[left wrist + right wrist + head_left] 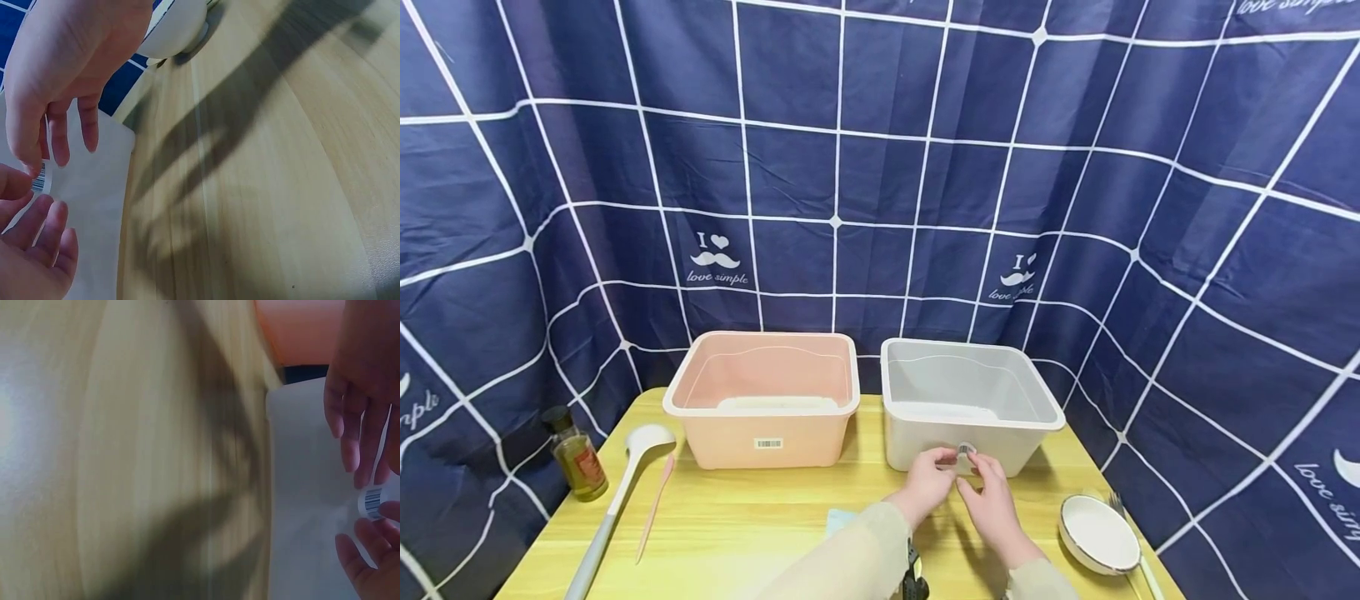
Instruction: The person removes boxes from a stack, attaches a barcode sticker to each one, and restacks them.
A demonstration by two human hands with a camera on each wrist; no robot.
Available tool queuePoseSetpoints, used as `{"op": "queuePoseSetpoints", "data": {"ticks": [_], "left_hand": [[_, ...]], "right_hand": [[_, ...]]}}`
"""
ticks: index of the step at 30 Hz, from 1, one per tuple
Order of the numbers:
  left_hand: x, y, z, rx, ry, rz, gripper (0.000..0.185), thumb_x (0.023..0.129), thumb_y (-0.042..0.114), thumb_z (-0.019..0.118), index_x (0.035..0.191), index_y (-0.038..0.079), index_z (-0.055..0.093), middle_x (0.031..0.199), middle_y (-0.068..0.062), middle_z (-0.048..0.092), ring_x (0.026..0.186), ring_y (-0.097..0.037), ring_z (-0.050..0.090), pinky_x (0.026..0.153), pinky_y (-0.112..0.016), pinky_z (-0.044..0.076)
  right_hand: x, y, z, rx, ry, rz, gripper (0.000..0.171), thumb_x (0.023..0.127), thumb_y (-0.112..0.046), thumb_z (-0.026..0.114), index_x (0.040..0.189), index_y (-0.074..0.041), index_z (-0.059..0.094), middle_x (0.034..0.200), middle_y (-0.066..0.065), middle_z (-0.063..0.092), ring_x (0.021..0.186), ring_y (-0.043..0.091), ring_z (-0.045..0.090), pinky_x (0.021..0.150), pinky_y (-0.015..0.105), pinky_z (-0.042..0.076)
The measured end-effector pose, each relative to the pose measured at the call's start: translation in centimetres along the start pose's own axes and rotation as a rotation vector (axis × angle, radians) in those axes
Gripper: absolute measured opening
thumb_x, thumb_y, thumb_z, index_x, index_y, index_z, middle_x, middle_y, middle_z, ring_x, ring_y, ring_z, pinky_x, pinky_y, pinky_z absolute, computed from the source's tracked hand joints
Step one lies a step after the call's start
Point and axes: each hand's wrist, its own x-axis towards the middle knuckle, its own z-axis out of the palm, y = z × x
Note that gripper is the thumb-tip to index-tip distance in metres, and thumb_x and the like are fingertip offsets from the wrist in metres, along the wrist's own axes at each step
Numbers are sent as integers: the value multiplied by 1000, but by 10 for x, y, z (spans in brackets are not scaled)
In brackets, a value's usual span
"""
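A white sticker with a barcode (964, 450) stands at the front wall of the grey bin (917, 446), its edge curving outward. My left hand (925, 483) pinches near its left edge with thumb and forefinger, the other fingers loosely spread. On the opposite side my right hand (996, 504) pinches its edge with the fingertips. In the left wrist view the barcode sticker (39, 178) lies between both hands' fingertips, partly covered. From the right wrist view, the sticker (372, 503) shows its bars, with the fingers close around it. How much still sticks to the bin is unclear.
A pink bin (730, 442) with a flat barcode label stands left of the grey one. Further left are a ladle (625, 483), a thin pink stick (655, 508) and an oil bottle (578, 458). Right are a white bowl (1101, 533) and a fork (1117, 504).
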Motion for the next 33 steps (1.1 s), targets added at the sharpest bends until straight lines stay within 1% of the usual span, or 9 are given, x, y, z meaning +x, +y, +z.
{"op": "queuePoseSetpoints", "data": {"ticks": [2, 5, 7, 9, 12, 19, 25, 30, 33], "left_hand": [[0, 1, 0, -12, -17, -16, 41, 80, -10, 60, 120, -5, 65, 111, -14, 68, 96, -23, 63, 77, -31, 53], [-1, 2, 1, -36, -42, -51, 45, 80, -9, 60, 125, -4, 63, 117, -15, 66, 81, -17, 60, 65, -25, 50], [-1, 3, 1, -44, -54, -63, 46, 80, -8, 60, 126, -4, 62, 119, -17, 64, 82, -17, 59, 64, -25, 49], [0, 3, 1, -42, -61, -69, 46, 80, -8, 61, 127, -4, 61, 120, -18, 64, 84, -18, 59, 68, -26, 50], [0, 4, 1, -27, -63, -71, 46, 80, -7, 62, 126, -4, 62, 119, -19, 64, 102, -25, 59, 80, -32, 51], [2, 3, 2, -14, -45, -50, 45, 79, -7, 62, 124, -6, 63, 112, -21, 65, 105, -32, 60, 87, -38, 52], [2, 2, 3, -13, -43, -48, 46, 79, -9, 60, 124, -6, 63, 108, -19, 65, 102, -32, 61, 84, -37, 52], [2, -1, 4, 27, -7, -15, 44, 75, -14, 51, 116, -8, 65, 97, -17, 66, 91, -24, 62, 79, -31, 51], [2, -1, 5, 57, -7, -7, 43, 76, -15, 49, 114, -7, 66, 92, -15, 65, 83, -19, 59, 73, -29, 50]], "right_hand": [[2, 0, 0, 3, -1, 10, 50, 88, 1, 67, 134, 11, 50, 131, 24, 48, 113, 41, 52, 88, 53, 49], [3, 0, 0, 5, -6, 28, 49, 89, 1, 65, 135, 12, 49, 131, 25, 47, 114, 42, 52, 89, 53, 48], [3, 0, 0, 6, -14, 43, 49, 91, 1, 64, 136, 13, 48, 132, 25, 46, 115, 42, 51, 90, 54, 48], [3, 0, 0, 7, -15, 48, 48, 91, 1, 63, 136, 13, 47, 132, 26, 45, 114, 43, 51, 90, 54, 48], [5, 0, -1, 2, -17, 56, 48, 92, 1, 63, 136, 13, 47, 130, 26, 46, 113, 43, 51, 90, 54, 48], [9, 1, -2, -12, -16, 72, 48, 91, 0, 63, 135, 13, 48, 125, 25, 46, 110, 41, 51, 89, 53, 48], [11, 2, -3, -37, -29, 70, 48, 90, 2, 62, 135, 12, 50, 121, 24, 47, 107, 38, 52, 87, 50, 49], [13, 0, -6, -51, -34, 60, 45, 88, 7, 55, 134, 11, 52, 118, 23, 49, 104, 35, 52, 85, 46, 47], [13, -2, -8, -51, -35, 48, 44, 88, 9, 54, 132, 11, 53, 117, 24, 50, 104, 37, 53, 85, 47, 47]]}}
